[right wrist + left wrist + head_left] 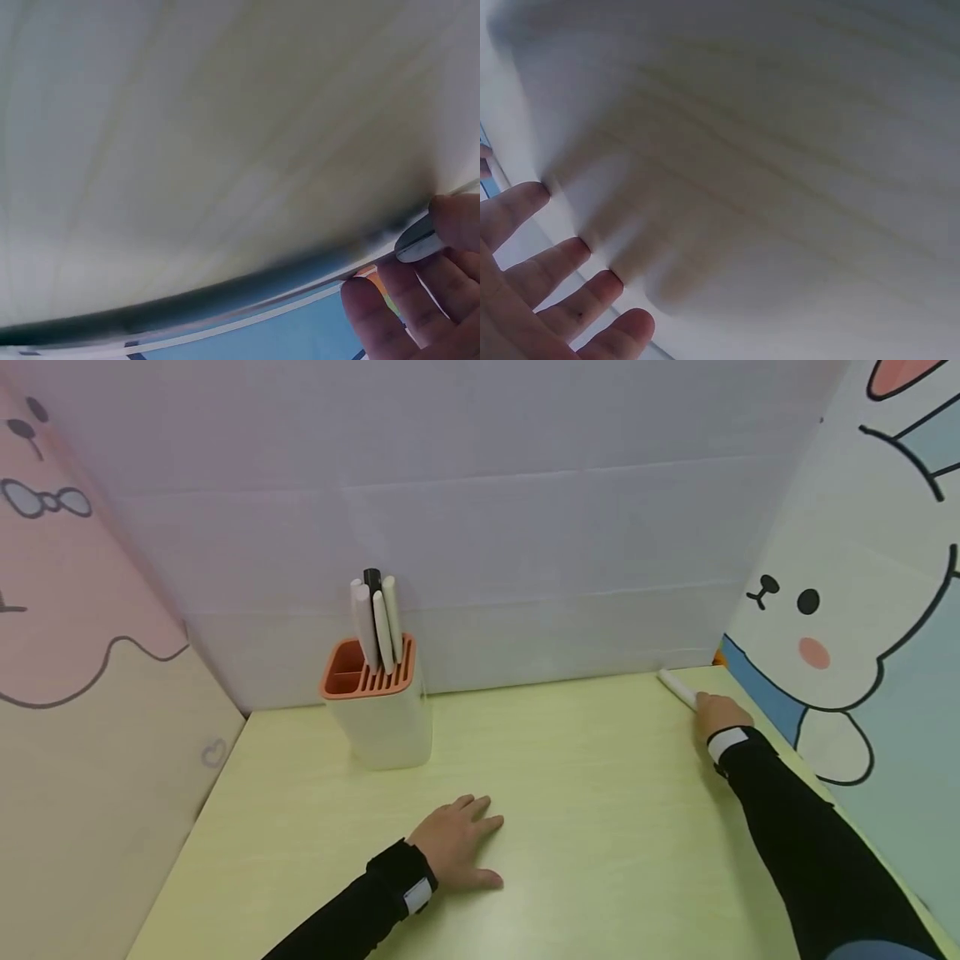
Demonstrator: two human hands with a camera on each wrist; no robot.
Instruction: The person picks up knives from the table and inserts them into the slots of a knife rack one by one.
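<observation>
At the far right of the table, my right hand (722, 714) grips the near end of a slim white handle-shaped thing (675, 687), whose other end points away toward the back wall. In the right wrist view the thumb and fingers pinch its rounded grey-and-white end (421, 241); its exact kind cannot be told. My left hand (457, 846) rests palm down on the table with spread fingers and holds nothing. Beyond it stands a white knife block (386, 731) with an orange slotted top, bearing several white handles (384, 631) and one black handle (372, 578).
The pale yellow table (558, 760) meets a greyish wall (525, 543) at its back edge. Side panels with cartoon drawings rise at the left (97, 760) and right (862, 635). My right forearm runs along the right panel.
</observation>
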